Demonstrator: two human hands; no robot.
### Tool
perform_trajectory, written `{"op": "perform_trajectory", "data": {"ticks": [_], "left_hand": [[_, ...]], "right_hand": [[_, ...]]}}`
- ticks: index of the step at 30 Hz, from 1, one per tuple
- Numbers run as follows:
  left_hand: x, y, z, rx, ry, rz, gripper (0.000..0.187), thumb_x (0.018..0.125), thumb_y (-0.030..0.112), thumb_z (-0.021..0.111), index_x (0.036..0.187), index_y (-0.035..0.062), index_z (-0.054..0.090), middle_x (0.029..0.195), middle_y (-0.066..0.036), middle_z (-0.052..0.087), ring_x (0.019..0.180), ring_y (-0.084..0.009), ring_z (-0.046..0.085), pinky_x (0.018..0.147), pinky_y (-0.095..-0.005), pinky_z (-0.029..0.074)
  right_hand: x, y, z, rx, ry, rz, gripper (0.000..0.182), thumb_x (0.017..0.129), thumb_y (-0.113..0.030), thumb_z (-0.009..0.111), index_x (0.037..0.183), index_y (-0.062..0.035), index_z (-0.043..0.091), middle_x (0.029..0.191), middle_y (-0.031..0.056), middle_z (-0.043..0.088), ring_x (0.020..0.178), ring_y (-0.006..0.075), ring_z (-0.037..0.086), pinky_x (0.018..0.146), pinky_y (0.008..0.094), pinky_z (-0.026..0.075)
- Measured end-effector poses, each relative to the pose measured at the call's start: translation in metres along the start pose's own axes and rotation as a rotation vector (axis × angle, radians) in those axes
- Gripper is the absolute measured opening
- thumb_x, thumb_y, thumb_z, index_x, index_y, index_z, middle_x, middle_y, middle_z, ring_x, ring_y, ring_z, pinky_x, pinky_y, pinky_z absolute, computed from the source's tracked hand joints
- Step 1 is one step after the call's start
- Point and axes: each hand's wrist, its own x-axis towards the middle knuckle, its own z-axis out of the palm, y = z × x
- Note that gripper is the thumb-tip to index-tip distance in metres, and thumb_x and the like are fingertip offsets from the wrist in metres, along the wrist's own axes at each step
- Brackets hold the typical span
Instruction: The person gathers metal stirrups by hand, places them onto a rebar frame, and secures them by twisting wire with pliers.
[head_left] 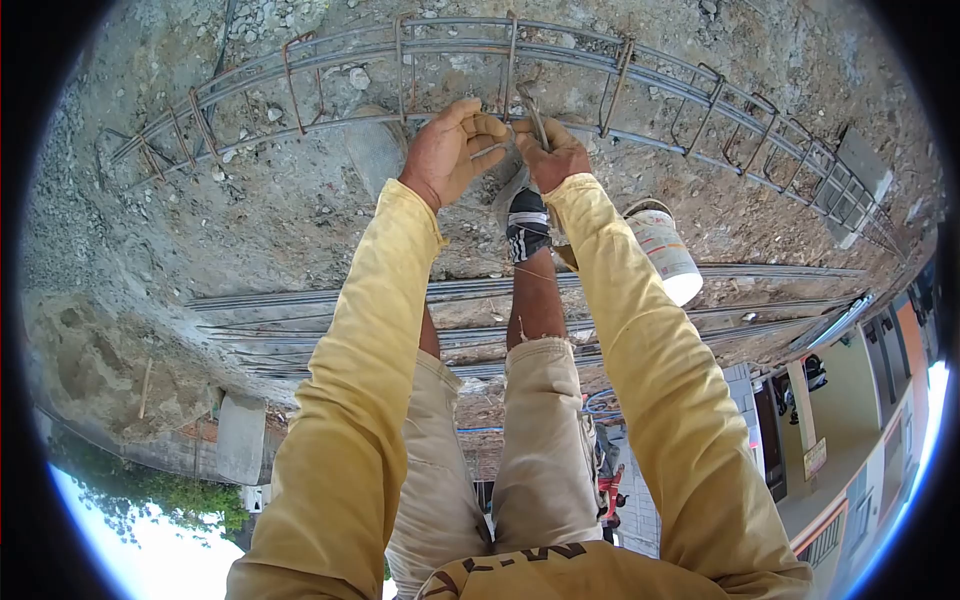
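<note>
My left hand (458, 150) is beside the near bar of a long reinforcing-steel cage (560, 126), its fingers half curled and apart, palm turned inward. Nothing shows between those fingers. Opposite it, my right hand (554, 157) is wrapped round a metal hand tool (535, 115), whose curved upper end points at the cage. Both hands come close together where a bent stirrup (511, 65) crosses the near bar. A thin wire hangs below my right hand. My fingers hide the crossing itself in part.
A white bucket (664, 252) stands right of my legs. Loose steel bars (340, 297) lie across the ground behind my feet. A grey slab (375, 155) lies under the cage on the left, another slab (858, 185) at its right end. Stony rubble covers the ground.
</note>
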Motion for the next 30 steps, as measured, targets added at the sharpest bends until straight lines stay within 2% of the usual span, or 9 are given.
{"op": "perform_trajectory", "data": {"ticks": [4,7,10,13,15,21,24,27,30], "left_hand": [[-0.004,-0.007,0.007,-0.128,0.001,0.086,0.016,0.091,0.022,0.057,0.092,0.0070,0.061,0.091,-0.005,0.066,0.101,-0.0205,0.058,0.091,-0.0394,0.045],[-0.002,-0.028,0.005,-0.106,-0.020,0.278,0.014,0.091,0.017,0.061,0.095,0.0045,0.059,0.093,-0.006,0.066,0.098,-0.0205,0.060,0.089,-0.0379,0.050],[0.005,-0.045,0.015,0.011,0.113,0.418,0.015,0.089,0.012,0.066,0.097,0.0042,0.057,0.095,-0.007,0.064,0.091,-0.0188,0.063,0.084,-0.0339,0.055],[0.010,-0.052,0.015,-0.144,0.172,0.444,0.022,0.089,0.014,0.070,0.101,0.0042,0.055,0.095,-0.007,0.063,0.087,-0.0178,0.065,0.078,-0.0306,0.057],[0.013,-0.055,0.014,-0.199,0.262,0.415,0.023,0.089,0.016,0.070,0.101,0.0043,0.055,0.094,-0.007,0.062,0.086,-0.0183,0.064,0.078,-0.0316,0.057],[0.025,-0.043,0.017,-0.266,0.375,0.226,0.024,0.089,0.019,0.070,0.104,0.0045,0.057,0.089,-0.005,0.060,0.081,-0.0187,0.062,0.071,-0.0321,0.057],[0.035,-0.034,0.017,-0.190,0.323,0.165,0.022,0.088,0.019,0.071,0.102,0.0052,0.060,0.087,-0.004,0.058,0.080,-0.0182,0.059,0.064,-0.0317,0.056],[0.045,-0.028,0.017,-0.121,0.333,0.094,0.016,0.087,0.018,0.072,0.097,0.0079,0.063,0.090,-0.003,0.059,0.080,-0.0169,0.057,0.057,-0.0301,0.054],[0.049,-0.024,0.012,-0.096,0.374,0.053,0.011,0.086,0.016,0.071,0.096,0.0119,0.066,0.094,-0.002,0.061,0.084,-0.0160,0.055,0.060,-0.0305,0.053]], "right_hand": [[0.000,-0.003,0.000,-0.048,-0.012,0.051,0.021,0.089,-0.022,0.066,0.106,-0.0113,0.070,0.083,0.0053,0.068,0.075,0.0134,0.058,0.071,0.0297,0.048],[0.003,0.001,0.001,-0.067,-0.015,0.009,0.021,0.089,-0.021,0.065,0.107,-0.0100,0.069,0.084,0.0040,0.067,0.075,0.0120,0.057,0.070,0.0285,0.048],[0.003,0.004,0.001,-0.056,-0.026,-0.019,0.021,0.090,-0.016,0.065,0.109,-0.0066,0.068,0.085,0.0000,0.066,0.074,0.0086,0.054,0.068,0.0258,0.046],[0.004,0.004,0.002,-0.029,-0.021,0.001,0.020,0.090,-0.017,0.065,0.107,-0.0083,0.069,0.082,0.0008,0.065,0.073,0.0099,0.054,0.067,0.0269,0.046],[0.005,0.009,0.003,0.016,-0.023,0.043,0.019,0.088,-0.021,0.067,0.105,-0.0119,0.070,0.080,0.0032,0.065,0.073,0.0131,0.057,0.070,0.0298,0.047],[0.003,0.004,0.003,0.008,-0.020,0.073,0.018,0.088,-0.019,0.066,0.104,-0.0105,0.070,0.082,0.0036,0.066,0.075,0.0125,0.056,0.070,0.0293,0.047],[0.006,0.019,0.008,0.066,0.005,-0.082,0.019,0.090,-0.017,0.065,0.108,-0.0089,0.068,0.073,-0.0032,0.058,0.058,0.0072,0.046,0.052,0.0254,0.039],[0.004,0.013,0.008,0.104,-0.013,0.010,0.018,0.090,-0.015,0.065,0.107,-0.0094,0.067,0.071,-0.0033,0.057,0.056,0.0065,0.045,0.049,0.0247,0.037],[0.003,0.017,0.012,0.147,-0.006,0.028,0.018,0.088,-0.015,0.065,0.105,-0.0093,0.068,0.086,0.0034,0.067,0.076,0.0121,0.057,0.072,0.0287,0.047]]}}
